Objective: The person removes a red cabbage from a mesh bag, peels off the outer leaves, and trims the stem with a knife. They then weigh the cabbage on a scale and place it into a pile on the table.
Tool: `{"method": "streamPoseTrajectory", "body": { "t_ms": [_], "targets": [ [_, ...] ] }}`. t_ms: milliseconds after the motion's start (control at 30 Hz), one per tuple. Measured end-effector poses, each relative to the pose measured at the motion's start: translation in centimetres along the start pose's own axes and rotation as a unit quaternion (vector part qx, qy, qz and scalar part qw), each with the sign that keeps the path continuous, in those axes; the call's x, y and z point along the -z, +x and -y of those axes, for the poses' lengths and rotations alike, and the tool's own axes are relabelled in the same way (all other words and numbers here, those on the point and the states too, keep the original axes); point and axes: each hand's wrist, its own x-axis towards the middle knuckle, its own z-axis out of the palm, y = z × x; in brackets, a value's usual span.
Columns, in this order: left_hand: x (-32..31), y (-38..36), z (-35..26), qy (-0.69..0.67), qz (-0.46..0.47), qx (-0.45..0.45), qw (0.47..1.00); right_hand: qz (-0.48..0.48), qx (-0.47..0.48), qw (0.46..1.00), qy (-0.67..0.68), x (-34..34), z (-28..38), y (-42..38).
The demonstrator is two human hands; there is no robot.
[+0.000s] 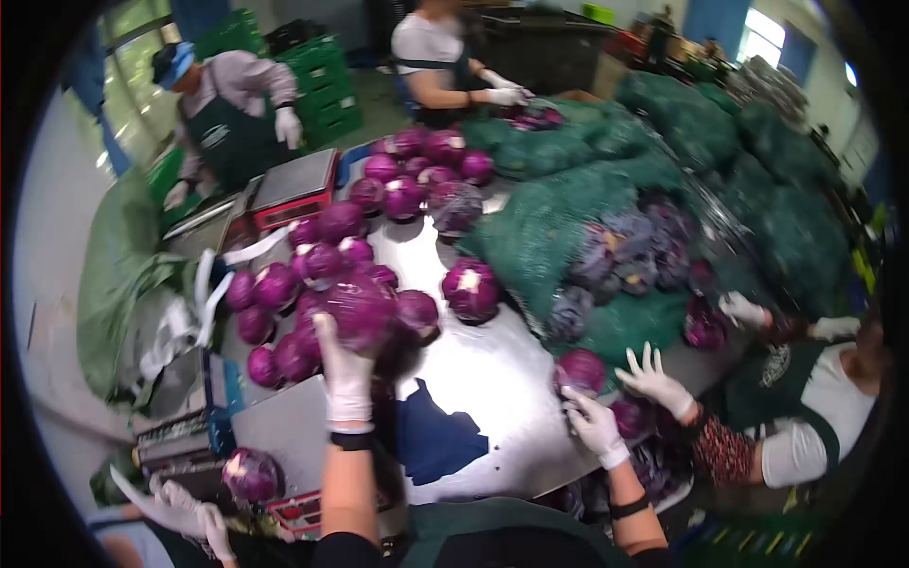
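Note:
My left hand point(345, 374), in a white glove, is closed on a large purple cabbage point(355, 310) above the heap of cabbages point(322, 260) on the metal table. My right hand point(595, 424), also gloved, is at the table's right front edge, its fingertips against a purple cabbage point(579, 372). Its fingers are bent and partly closed round the near side of that cabbage. A dark blue cloth point(434, 434) lies on the table between my two arms.
Green net sacks point(559, 213) of cabbages cover the table's right side. A co-worker's gloved hand point(657, 381) is close to my right hand. Scales point(294, 185) stand at the left, one bearing a cabbage point(252, 473). Other co-workers stand around the table; green crates point(322, 90) are behind.

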Motion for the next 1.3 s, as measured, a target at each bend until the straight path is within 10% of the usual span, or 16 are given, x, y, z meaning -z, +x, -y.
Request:
{"method": "streamPoseTrajectory", "body": {
  "t_ms": [67,200,300,467,500,533,600,667,733,867,1000,1300],
  "targets": [
    [4.3,2.8,1.6,-0.297,-0.056,0.086,0.949,-0.010,0.092,0.996,0.000,-0.9,0.2,0.2],
    [11.8,6.5,5.3,-0.412,-0.254,0.182,0.856,0.043,0.027,0.998,0.026,-1.0,0.9,0.7],
    [14.4,7.0,7.0,-0.572,-0.216,0.249,0.751,-0.092,-0.033,0.979,0.177,0.2,0.5,3.9],
    [0.1,1.0,3.7,-0.274,0.031,0.200,0.940,-0.243,-0.012,0.955,0.171,1.2,-0.7,13.0],
    [-2.0,-0.1,5.9,0.002,0.198,0.012,0.980,-0.272,-0.017,0.943,0.192,0.5,-1.7,14.8],
    [-5.5,-1.7,5.2,-0.237,0.164,0.275,0.917,-0.302,-0.021,0.929,0.213,-0.1,-1.9,16.2],
    [-10.4,-4.2,8.6,-0.056,0.352,0.137,0.924,-0.283,-0.107,0.907,0.292,-0.5,-1.4,17.2],
    [-15.0,-6.9,3.2,-0.164,0.345,0.290,0.878,-0.285,-0.097,0.901,0.311,-1.1,-2.9,17.8],
    [-18.7,-6.7,6.9,-0.017,0.444,0.058,0.894,-0.314,-0.056,0.869,0.378,-1.9,-4.8,17.7],
    [-24.2,-5.2,12.0,0.130,0.289,-0.049,0.947,-0.345,-0.124,0.812,0.454,-1.9,-6.2,15.6],
    [-25.8,-3.8,13.2,0.005,0.248,0.125,0.961,-0.264,-0.084,0.886,0.372,-2.9,-5.6,15.7],
    [-25.2,-6.7,13.0,0.093,0.276,-0.020,0.956,-0.256,-0.113,0.825,0.491,-1.4,-6.4,12.2]
  ]
}}
